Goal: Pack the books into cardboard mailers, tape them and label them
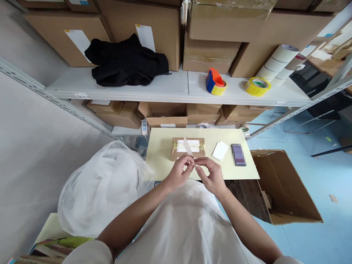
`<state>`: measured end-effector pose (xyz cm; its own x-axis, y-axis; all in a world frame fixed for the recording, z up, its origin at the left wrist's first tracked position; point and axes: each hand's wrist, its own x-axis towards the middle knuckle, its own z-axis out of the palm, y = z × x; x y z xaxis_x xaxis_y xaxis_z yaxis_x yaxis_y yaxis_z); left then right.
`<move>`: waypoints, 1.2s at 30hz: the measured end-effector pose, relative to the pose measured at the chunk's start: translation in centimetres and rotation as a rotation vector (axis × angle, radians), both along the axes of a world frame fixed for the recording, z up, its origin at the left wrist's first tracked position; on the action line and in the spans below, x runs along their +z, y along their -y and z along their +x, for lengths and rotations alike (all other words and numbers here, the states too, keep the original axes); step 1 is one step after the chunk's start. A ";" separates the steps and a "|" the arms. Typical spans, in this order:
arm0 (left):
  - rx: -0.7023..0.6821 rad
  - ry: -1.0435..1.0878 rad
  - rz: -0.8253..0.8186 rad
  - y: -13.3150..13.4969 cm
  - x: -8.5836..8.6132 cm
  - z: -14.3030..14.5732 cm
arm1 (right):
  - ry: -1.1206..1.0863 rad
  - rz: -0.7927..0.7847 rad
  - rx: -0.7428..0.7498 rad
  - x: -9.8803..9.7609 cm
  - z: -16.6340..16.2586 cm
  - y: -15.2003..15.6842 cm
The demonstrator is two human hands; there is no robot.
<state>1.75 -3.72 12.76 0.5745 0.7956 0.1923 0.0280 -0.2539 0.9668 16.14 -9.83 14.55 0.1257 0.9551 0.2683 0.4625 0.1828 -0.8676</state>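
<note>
Both hands meet over the near edge of a pale yellow table (159, 161). Between the fingertips of my left hand (181, 170) and my right hand (211, 174) is a thin white label (188, 146), seen nearly edge-on and standing up from the pinch. Each hand is closed in a pinch at its lower corner. Just behind them lies a brown cardboard parcel (176, 149), wrapped with clear tape and bearing a white label on top. To the right on the table are a small stack of white labels (220, 150) and a blurred purple object (238, 154).
A large open carton (288, 187) stands on the floor at the right. At left bulges a translucent plastic bag (104, 190). The shelf (176, 86) ahead carries a black garment (126, 62), a tape dispenser (216, 82), a yellow tape roll (257, 86) and cardboard boxes (214, 55).
</note>
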 end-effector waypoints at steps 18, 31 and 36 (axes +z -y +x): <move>-0.015 -0.235 -0.103 -3.7 1.4 -0.5 | -0.245 -0.183 -0.115 -1.1 3.0 -1.5; 0.370 -0.228 -0.343 -13.0 -1.8 -2.7 | -0.424 -0.453 -0.319 -4.9 7.3 -0.7; 0.524 -0.330 -0.201 -20.2 -4.1 -2.7 | -0.358 -0.494 -0.469 -5.0 9.2 0.6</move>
<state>-0.99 16.52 8.69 0.1038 0.9886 -0.1095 0.4027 0.0589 0.9134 25.29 -10.44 9.58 0.5463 0.7787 -0.3086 0.0719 -0.4107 -0.9089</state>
